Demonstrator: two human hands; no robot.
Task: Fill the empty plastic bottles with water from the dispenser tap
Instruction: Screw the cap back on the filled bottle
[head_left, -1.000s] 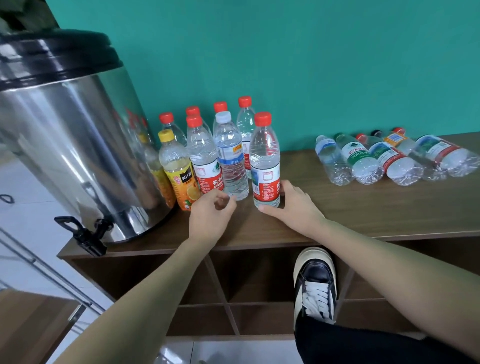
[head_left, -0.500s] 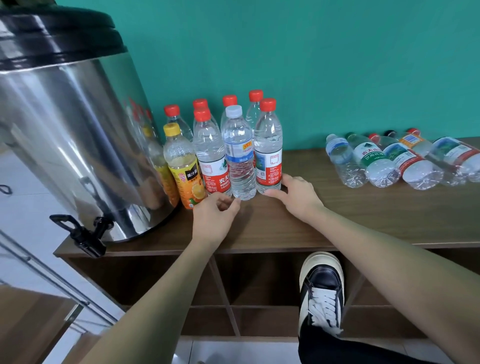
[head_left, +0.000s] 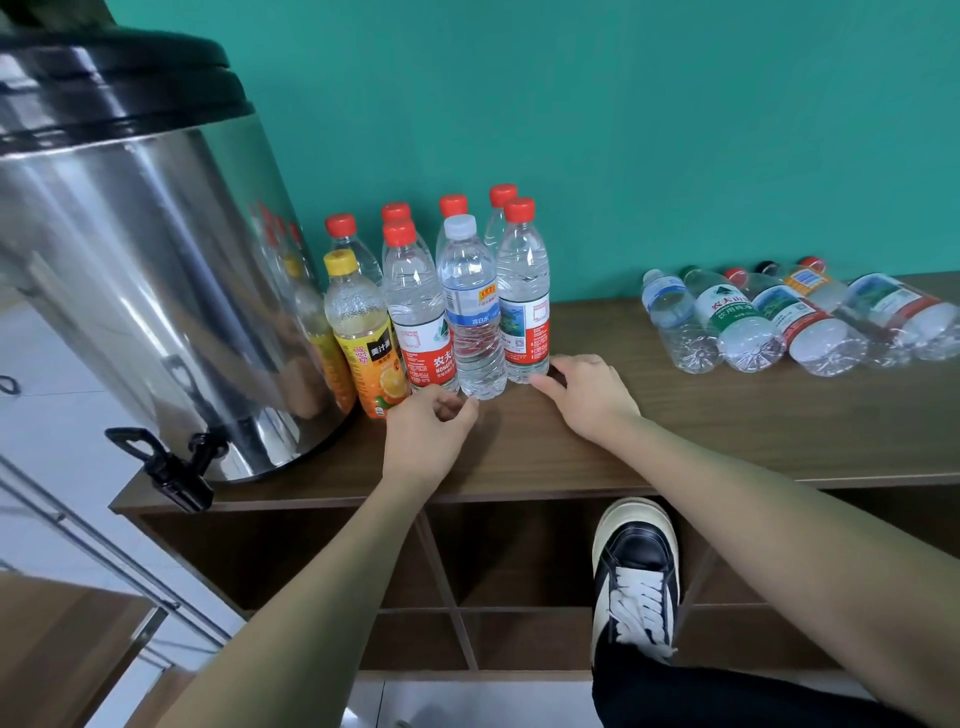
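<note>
A steel water dispenser (head_left: 130, 291) with a black tap (head_left: 166, 467) stands at the left end of a wooden shelf top (head_left: 727, 426). Beside it stands a cluster of several capped, upright bottles, among them a yellow-capped juice bottle (head_left: 363, 338), a white-capped bottle (head_left: 470, 312) and a red-capped bottle (head_left: 522, 291). Several empty bottles (head_left: 748, 322) lie on their sides at the right. My right hand (head_left: 582, 395) rests on the shelf, its fingertips touching the base of the red-capped bottle. My left hand (head_left: 431, 431) sits loosely curled just in front of the white-capped bottle and holds nothing.
A teal wall backs the shelf. Open cubbies run below the shelf top, and a black and white shoe (head_left: 636, 571) is propped against one. The tap overhangs the shelf's left front corner above a pale tiled floor. A wooden surface (head_left: 62, 649) lies at lower left.
My right hand has slid the red-capped bottle back against the cluster, beside the white-capped bottle. The left hand has stayed in place. The view has moved closer.
</note>
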